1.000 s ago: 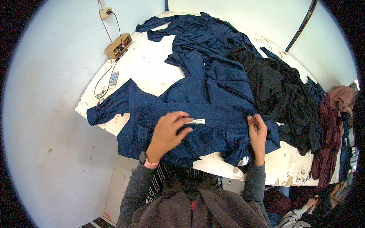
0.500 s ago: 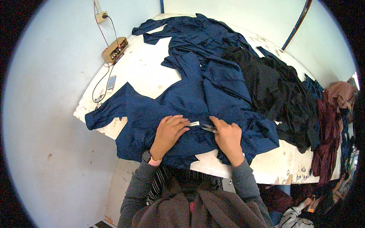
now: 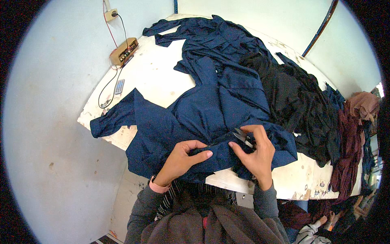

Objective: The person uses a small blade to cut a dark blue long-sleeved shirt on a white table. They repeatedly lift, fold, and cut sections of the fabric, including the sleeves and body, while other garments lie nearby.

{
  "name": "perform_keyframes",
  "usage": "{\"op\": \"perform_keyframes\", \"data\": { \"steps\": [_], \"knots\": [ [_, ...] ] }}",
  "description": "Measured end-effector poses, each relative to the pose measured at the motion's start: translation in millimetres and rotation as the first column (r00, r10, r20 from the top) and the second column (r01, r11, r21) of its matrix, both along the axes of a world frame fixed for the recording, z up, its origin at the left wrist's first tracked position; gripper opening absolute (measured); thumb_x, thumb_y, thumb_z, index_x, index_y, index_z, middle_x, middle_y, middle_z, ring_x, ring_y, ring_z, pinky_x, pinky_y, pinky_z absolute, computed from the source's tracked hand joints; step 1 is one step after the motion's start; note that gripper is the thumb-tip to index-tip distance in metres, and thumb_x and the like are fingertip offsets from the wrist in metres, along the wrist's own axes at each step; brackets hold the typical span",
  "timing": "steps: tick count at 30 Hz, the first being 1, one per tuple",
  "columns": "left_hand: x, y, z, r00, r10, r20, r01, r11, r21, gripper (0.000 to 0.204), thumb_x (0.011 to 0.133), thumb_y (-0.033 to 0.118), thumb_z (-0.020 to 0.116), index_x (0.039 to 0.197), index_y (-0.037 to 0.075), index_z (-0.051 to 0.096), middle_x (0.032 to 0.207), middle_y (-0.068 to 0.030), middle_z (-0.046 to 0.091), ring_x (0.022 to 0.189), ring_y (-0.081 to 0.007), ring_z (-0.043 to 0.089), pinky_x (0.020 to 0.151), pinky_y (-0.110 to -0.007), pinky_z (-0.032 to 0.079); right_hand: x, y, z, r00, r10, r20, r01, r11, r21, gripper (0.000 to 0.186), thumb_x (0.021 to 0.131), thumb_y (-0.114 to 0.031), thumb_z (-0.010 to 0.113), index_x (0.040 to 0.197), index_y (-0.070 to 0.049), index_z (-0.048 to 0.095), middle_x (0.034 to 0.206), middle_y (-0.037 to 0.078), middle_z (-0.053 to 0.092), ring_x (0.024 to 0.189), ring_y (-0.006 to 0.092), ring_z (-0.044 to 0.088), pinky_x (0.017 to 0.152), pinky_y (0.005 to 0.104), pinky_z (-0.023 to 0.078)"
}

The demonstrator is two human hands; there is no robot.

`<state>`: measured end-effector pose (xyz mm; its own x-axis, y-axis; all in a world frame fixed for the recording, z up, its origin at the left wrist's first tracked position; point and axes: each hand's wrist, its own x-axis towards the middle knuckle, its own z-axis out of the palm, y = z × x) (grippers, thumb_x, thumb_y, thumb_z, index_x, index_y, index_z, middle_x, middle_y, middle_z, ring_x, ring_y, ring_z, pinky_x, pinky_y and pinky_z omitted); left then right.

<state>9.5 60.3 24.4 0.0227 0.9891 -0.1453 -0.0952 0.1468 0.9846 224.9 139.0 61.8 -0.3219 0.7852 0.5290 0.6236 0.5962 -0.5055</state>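
Note:
A navy garment (image 3: 162, 122) with sleeves lies spread across the near part of the white table. My left hand (image 3: 183, 158) pinches a fold of it near the front edge, thumb and fingers closed on the cloth. To the right, my right hand (image 3: 258, 152) holds small thread snips (image 3: 243, 139), blades pointing up and left over the garment. That hand's thumb presses at the raised cloth between both hands. My fingers hide the grip of the snips. The white label is out of sight.
Black garments (image 3: 300, 105) are heaped to the right, with more navy cloth (image 3: 219, 36) farther back. Maroon cloth (image 3: 345, 150) hangs over the table's right edge. A brown radio-like box (image 3: 124, 52) with cords and a small remote (image 3: 119, 86) sit at left. Another person's hands (image 3: 331, 219) show lower right.
My left hand has turned from lying flat by the white label to pinching the cloth. The right hand has moved right and tilted up with the snips. The fabric between them is lifted.

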Motion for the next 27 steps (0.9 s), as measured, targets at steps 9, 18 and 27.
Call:
{"op": "perform_keyframes", "data": {
  "steps": [9,18,27],
  "knots": [
    [8,-8,10,0.992,0.091,-0.088,-0.085,0.994,0.067,0.016,0.085,0.012,0.079,0.094,0.0,0.074,0.089,0.0,0.073,0.082,-0.0037,0.061,0.075,-0.021,0.049,-4,-41,27,0.979,0.124,0.163,-0.122,0.992,-0.019,0.023,0.078,-0.025,0.082,0.086,-0.009,0.068,0.071,0.004,0.066,0.056,0.0218,0.061,0.056,0.0327,0.039],
    [15,-9,11,0.971,0.153,-0.182,-0.114,0.972,0.206,0.014,0.083,0.01,0.078,0.09,-0.001,0.073,0.086,-0.004,0.074,0.081,-0.0079,0.065,0.076,-0.023,0.049,-9,-45,20,0.963,0.139,0.232,-0.151,0.988,0.033,0.022,0.083,-0.028,0.077,0.087,-0.01,0.065,0.068,0.003,0.064,0.053,0.0211,0.061,0.051,0.0363,0.037],
    [16,-8,9,0.941,0.201,-0.272,-0.116,0.947,0.299,0.015,0.079,0.012,0.078,0.085,0.0,0.073,0.081,-0.008,0.072,0.075,-0.015,0.068,0.071,-0.028,0.048,-12,-47,23,0.959,0.116,0.259,-0.146,0.984,0.1,0.02,0.083,-0.026,0.076,0.085,-0.011,0.064,0.066,0.001,0.06,0.053,0.0198,0.059,0.051,0.036,0.035]
  ]
}}
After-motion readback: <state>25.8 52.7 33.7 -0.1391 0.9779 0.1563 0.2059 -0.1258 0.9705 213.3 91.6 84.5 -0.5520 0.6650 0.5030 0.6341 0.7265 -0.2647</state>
